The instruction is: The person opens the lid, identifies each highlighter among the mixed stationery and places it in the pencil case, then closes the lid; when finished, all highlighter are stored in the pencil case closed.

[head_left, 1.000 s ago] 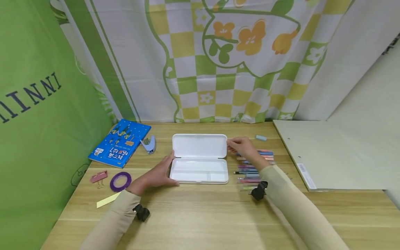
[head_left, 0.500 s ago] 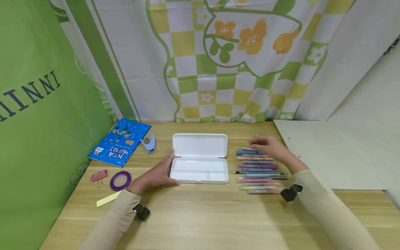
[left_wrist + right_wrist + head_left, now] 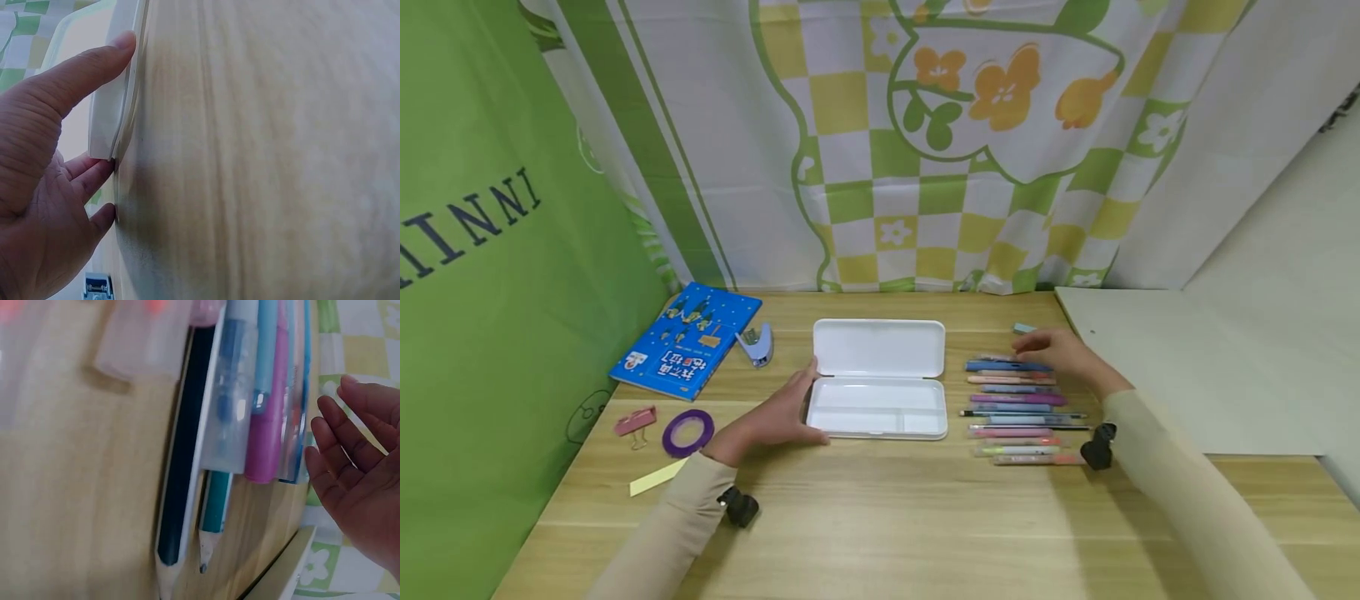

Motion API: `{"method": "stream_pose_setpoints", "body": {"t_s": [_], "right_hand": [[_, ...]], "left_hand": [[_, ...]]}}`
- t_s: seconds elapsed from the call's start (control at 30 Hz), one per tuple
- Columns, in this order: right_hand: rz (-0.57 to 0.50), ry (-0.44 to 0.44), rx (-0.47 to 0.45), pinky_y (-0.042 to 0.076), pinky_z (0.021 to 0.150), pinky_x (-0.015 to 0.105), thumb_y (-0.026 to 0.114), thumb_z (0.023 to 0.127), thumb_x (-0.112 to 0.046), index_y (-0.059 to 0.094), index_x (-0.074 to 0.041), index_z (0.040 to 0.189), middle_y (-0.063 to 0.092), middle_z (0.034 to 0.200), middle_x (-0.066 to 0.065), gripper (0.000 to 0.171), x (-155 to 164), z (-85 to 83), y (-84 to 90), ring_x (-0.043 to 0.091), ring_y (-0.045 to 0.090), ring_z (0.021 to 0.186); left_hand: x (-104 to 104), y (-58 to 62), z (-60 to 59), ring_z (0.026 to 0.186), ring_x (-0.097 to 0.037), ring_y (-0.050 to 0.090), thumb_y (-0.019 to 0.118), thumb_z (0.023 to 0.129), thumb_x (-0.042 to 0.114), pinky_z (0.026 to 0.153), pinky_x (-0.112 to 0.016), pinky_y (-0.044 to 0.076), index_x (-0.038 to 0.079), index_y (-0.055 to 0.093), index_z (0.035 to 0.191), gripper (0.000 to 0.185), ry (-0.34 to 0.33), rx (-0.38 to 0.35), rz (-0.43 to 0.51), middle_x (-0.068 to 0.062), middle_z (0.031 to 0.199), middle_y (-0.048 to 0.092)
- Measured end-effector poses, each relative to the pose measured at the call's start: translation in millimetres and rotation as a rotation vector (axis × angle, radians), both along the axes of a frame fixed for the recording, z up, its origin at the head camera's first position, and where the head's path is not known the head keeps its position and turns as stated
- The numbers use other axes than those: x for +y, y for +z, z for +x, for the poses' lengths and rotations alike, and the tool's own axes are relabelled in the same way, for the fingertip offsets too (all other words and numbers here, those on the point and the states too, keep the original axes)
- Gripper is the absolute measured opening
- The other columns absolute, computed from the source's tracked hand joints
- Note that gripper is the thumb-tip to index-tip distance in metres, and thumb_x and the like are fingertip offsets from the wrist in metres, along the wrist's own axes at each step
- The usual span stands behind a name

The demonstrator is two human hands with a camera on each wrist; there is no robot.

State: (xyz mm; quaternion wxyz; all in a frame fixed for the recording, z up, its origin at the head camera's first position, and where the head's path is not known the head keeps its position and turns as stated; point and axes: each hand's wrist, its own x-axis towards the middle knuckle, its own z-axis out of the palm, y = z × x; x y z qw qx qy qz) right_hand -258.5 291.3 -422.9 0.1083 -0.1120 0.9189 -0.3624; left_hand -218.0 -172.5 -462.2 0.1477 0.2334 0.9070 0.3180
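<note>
A white pencil case (image 3: 857,393) lies open on the table, lid tipped back, its tray divided into compartments. My left hand (image 3: 771,417) holds its left end. In the left wrist view, the thumb presses the front edge of the case (image 3: 112,119) and fingertips reach round its corner. Right of the case, several pens and pencils lie in a column, a magenta pen (image 3: 1018,400) among them. Over the far end of this column is my right hand (image 3: 1063,354), near a blue pen (image 3: 992,366). Its fingers are loosely bent with nothing between them in the right wrist view.
A pale blue eraser (image 3: 1022,328) lies beyond the right hand. At left are a blue book (image 3: 688,342), a lavender stapler-like item (image 3: 758,346), a pink binder clip (image 3: 636,422), purple tape (image 3: 688,433) and a yellow strip (image 3: 658,477). A large pale board (image 3: 1195,375) covers the right side.
My right hand has left the lid's right edge and moved right, over the far end of the pens. The left hand stays on the case.
</note>
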Motion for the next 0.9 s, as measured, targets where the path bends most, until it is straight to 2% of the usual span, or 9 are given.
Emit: {"method": "stream_pose_setpoints", "body": {"t_s": [0.17, 0.33, 0.53, 0.73, 0.9], "right_hand": [[0.018, 0.028, 0.032, 0.049, 0.085, 0.046, 0.059, 0.093, -0.008, 0.064, 0.005, 0.115, 0.066, 0.108, 0.02, 0.027, 2, -11.6, -8.3, 0.035, 0.059, 0.101], [0.097, 0.051, 0.091, 0.049, 0.082, 0.045, 0.062, 0.089, -0.006, 0.069, 0.001, 0.106, 0.068, 0.102, 0.017, 0.02, -1, -19.8, -14.7, 0.034, 0.061, 0.097], [0.098, 0.063, 0.085, 0.049, 0.081, 0.045, 0.062, 0.089, -0.003, 0.07, 0.002, 0.101, 0.069, 0.098, 0.016, 0.016, -6, -22.3, -14.3, 0.032, 0.061, 0.094], [0.09, 0.048, 0.046, 0.047, 0.084, 0.048, 0.06, 0.091, -0.007, 0.07, 0.002, 0.104, 0.067, 0.103, 0.019, 0.019, -8, -21.2, -13.3, 0.036, 0.059, 0.099], [0.018, -0.014, 0.008, 0.046, 0.087, 0.049, 0.061, 0.093, -0.02, 0.068, -0.001, 0.113, 0.062, 0.115, 0.022, 0.028, -12, -18.7, -8.0, 0.038, 0.055, 0.107]], "left_hand": [[0, 0.6, -0.4, 0.141, -0.036, 0.017, 0.084, 0.067, 0.041, 0.112, -0.047, 0.02, 0.002, -0.007, 0.15, 0.13, -0.004, -0.001, 0.012, -0.024, 0.153, 0.016], [0, 0.4, -0.9, 0.141, -0.036, 0.016, 0.084, 0.067, 0.042, 0.112, -0.048, 0.02, 0.001, -0.007, 0.15, 0.13, -0.006, -0.002, 0.01, -0.024, 0.153, 0.014], [0, 2.3, -0.8, 0.141, -0.036, 0.015, 0.084, 0.067, 0.041, 0.112, -0.046, 0.019, 0.002, -0.008, 0.15, 0.13, -0.007, 0.004, -0.002, -0.024, 0.154, 0.013], [0, 1.7, 0.4, 0.14, -0.037, 0.018, 0.084, 0.067, 0.04, 0.111, -0.048, 0.02, 0.001, -0.007, 0.15, 0.129, -0.009, 0.001, 0.012, -0.024, 0.152, 0.017], [0, 1.9, 0.8, 0.14, -0.037, 0.017, 0.084, 0.067, 0.041, 0.111, -0.049, 0.02, 0.002, -0.007, 0.15, 0.129, -0.003, -0.001, 0.014, -0.025, 0.153, 0.016]]}}
